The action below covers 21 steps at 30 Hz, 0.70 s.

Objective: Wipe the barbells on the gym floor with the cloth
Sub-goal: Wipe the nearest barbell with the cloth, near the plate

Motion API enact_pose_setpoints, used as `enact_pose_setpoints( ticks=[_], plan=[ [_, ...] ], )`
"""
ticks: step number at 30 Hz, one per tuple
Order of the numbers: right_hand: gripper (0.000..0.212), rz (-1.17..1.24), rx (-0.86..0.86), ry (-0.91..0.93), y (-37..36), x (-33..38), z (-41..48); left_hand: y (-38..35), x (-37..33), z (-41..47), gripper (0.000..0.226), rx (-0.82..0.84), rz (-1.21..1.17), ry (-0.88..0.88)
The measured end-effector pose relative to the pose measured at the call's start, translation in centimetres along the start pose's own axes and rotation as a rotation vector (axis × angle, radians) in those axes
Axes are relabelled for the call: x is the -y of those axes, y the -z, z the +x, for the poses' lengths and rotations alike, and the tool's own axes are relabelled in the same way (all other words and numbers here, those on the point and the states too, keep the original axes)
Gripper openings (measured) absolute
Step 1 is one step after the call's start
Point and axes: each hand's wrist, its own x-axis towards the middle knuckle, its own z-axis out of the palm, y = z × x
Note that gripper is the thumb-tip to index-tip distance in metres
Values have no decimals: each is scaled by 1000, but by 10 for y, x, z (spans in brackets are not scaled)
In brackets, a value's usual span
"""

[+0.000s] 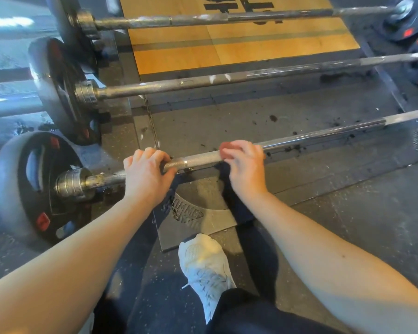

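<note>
Three barbells lie side by side across the gym floor [347, 213], each running from left to right. The nearest barbell [198, 160] has a bright, knurled silver shaft between the two hands. Further right it turns smooth and glossy, and dark crumbs lie on the floor around it. Left of the hands its shaft looks dull and speckled where it meets the collar and a black weight plate [17, 179] with red marks.

The left hand [146, 172] grips this shaft from above, fingers curled round it and pressed together. The right hand [247, 165] sits just to the right on the same bar. Its fingers are curled over a small reddish cloth [224, 150] and hold it against the metal; only the cloth's left edge shows past the thumb.

The middle barbell [203, 81] is grey, with white smears. The far barbell [179, 20] is blotchy grey and lies across a wooden platform [227, 44]. Near the person, a white shoe [203, 259] stands at the edge of a grey metal panel [203, 220] with raised lettering.
</note>
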Motion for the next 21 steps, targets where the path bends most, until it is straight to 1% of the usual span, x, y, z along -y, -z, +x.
enact_pose_setpoints(
  ticks=[3,5,6,10,12,14,17,19,21],
  plan=[
    [19,-75,-39,-122,25,-33,13,-1,1,1,24,12,4,5],
    [18,-52,-23,-189,24,-24,16,-1,1,0,24,9,11,3],
    [18,-39,-1,-189,18,-11,15,-1,0,-1,24,3,14,-2],
    [14,72,179,-19,-14,54,0,2,-2,-3,25,20,31,-6],
    [13,167,282,6,-17,75,2,4,-1,-5,27,44,22,-1],
    [15,198,325,27,-12,84,9,7,0,-8,29,31,-14,4],
    [17,259,357,39,-1,92,18,15,1,-17,39,-43,-179,52],
    [17,309,438,82,5,100,23,24,-1,-21,50,-57,-334,55],
    [17,332,506,141,8,106,27,32,-2,-26,50,-68,-412,32]
  ],
)
